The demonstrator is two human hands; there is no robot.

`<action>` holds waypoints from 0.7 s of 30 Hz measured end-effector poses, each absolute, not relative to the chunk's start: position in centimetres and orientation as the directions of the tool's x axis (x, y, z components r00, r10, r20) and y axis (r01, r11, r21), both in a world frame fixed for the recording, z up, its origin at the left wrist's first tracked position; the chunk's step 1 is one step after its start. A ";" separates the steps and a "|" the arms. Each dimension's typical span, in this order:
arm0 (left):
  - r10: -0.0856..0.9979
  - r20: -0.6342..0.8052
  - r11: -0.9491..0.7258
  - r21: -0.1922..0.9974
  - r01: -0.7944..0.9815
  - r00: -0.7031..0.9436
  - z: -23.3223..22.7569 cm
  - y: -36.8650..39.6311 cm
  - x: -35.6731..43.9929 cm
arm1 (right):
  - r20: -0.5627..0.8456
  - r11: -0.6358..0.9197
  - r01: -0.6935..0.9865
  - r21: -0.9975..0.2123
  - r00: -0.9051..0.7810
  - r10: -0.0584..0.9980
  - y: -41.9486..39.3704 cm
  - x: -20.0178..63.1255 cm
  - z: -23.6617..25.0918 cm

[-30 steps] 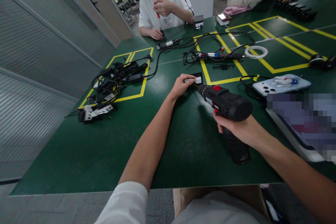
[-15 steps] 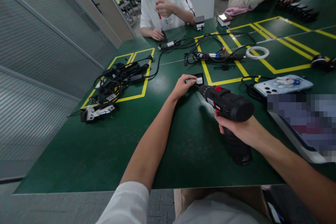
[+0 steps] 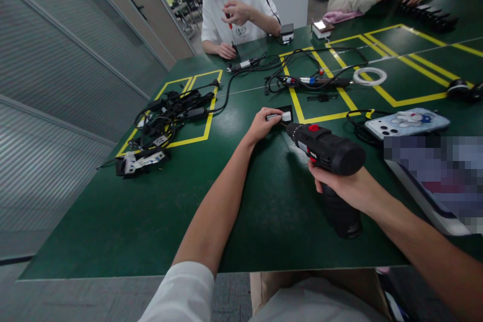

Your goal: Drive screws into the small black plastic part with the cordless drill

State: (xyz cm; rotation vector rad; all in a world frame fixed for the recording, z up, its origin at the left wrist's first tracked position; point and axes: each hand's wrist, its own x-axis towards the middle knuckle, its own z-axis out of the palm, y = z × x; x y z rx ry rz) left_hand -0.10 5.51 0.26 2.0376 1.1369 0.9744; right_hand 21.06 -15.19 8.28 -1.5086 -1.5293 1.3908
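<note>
The right hand (image 3: 341,183) grips a black cordless drill (image 3: 328,153) with a red switch. The left hand (image 3: 260,125) pinches a small silvery part (image 3: 277,116) on the bench (image 3: 132,211). The drill's bit tip is hard to make out.

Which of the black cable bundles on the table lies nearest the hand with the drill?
The small coiled cable beside the phone, just beyond the right hand. The big tangle lies far left in a yellow box; the other farther up the table.

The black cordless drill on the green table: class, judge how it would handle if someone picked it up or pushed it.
The cordless drill, held in the right hand, looks bulky, so probably heavy for its size. Its casing looks rigid, unlikely to flex. Its base rests on the green table, with the thick body high up, so a sideways push might tip it.
</note>
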 end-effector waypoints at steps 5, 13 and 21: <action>0.881 0.313 -0.451 0.780 0.433 0.354 0.1 5.5 -0.1 | -0.265 -0.189 0.337 -0.922 -0.193 0.945 -15.2 21.0 8.3; 0.882 0.318 -0.452 0.779 0.434 0.346 0.1 5.5 0.0 | -0.239 -0.168 0.318 -0.933 -0.199 0.950 -15.2 20.9 8.2; 0.877 0.330 -0.464 0.769 0.440 0.349 0.2 5.4 0.0 | -0.250 -0.167 0.357 -0.919 -0.199 0.948 -15.3 21.1 8.2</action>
